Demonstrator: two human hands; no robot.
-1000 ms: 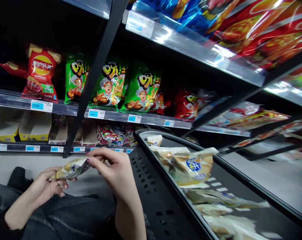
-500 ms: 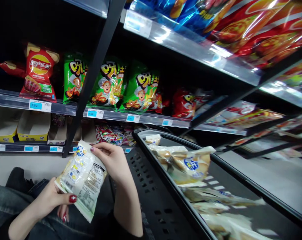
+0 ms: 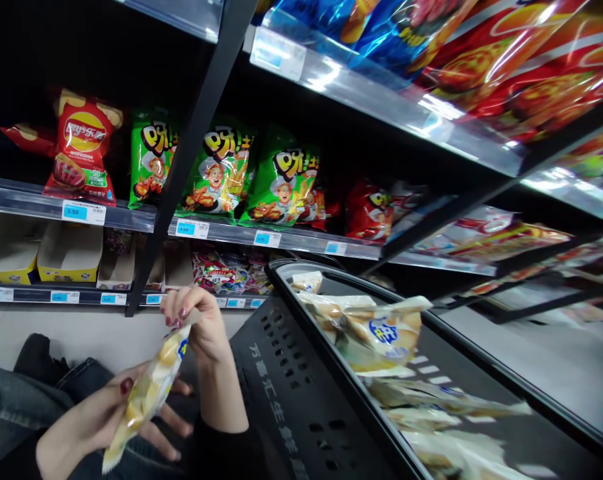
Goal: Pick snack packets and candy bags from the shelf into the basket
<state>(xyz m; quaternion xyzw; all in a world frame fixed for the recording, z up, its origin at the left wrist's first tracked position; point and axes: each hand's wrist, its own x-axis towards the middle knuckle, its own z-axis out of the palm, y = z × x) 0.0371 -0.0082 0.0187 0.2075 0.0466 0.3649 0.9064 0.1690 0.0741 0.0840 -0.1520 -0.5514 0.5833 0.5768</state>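
I hold a small pale yellow snack packet between both hands, low at the left, and it now stands edge-on to me. My left hand cradles its lower part, thumb on the front and fingers spread behind. My right hand pinches its top corner with bent fingers. To the right stands a black plastic basket holding several similar pale packets.
Shop shelves rise ahead: a red crisp bag, green snack bags, blue price tags, yellow boxes lower down. Shiny red and blue bags hang on the top right shelf. Pale floor lies right of the basket.
The packet went from flat, to its printed back facing me, to edge-on now. My right hand has risen a little and my left fingers have spread under it.
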